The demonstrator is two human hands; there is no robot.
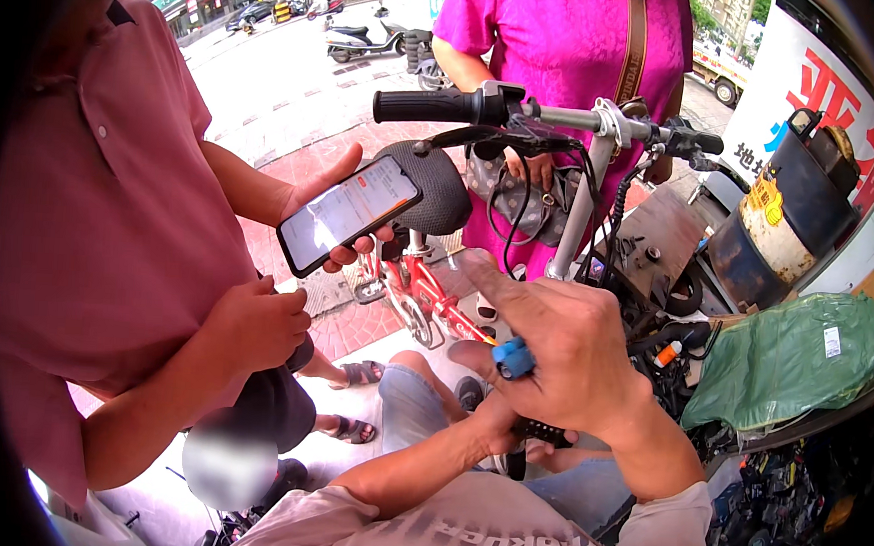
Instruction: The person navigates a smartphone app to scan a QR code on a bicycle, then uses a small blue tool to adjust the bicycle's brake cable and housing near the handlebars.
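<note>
My right hand point(567, 356) is raised in front of me, its index finger stretched toward the handlebar and a phone. Its other fingers are curled round a small blue object point(513, 358) whose kind I cannot make out. Below it, my left hand point(493, 424) is partly hidden and closed on a black object with small bumps point(545, 432). Ahead stands a bicycle with a red frame point(442, 303), a grey handlebar stem point(579, 207) and a black handlebar grip point(427, 107). Neither hand touches the bicycle.
A person in a pink shirt point(130, 224) at left holds a lit phone point(348, 215) before the black saddle point(432, 188). Another in magenta point(572, 31) stands behind the handlebar with a patterned handbag point(522, 198). At right are a green plastic bag point(792, 360), a dark drum point(781, 209) and piled parts.
</note>
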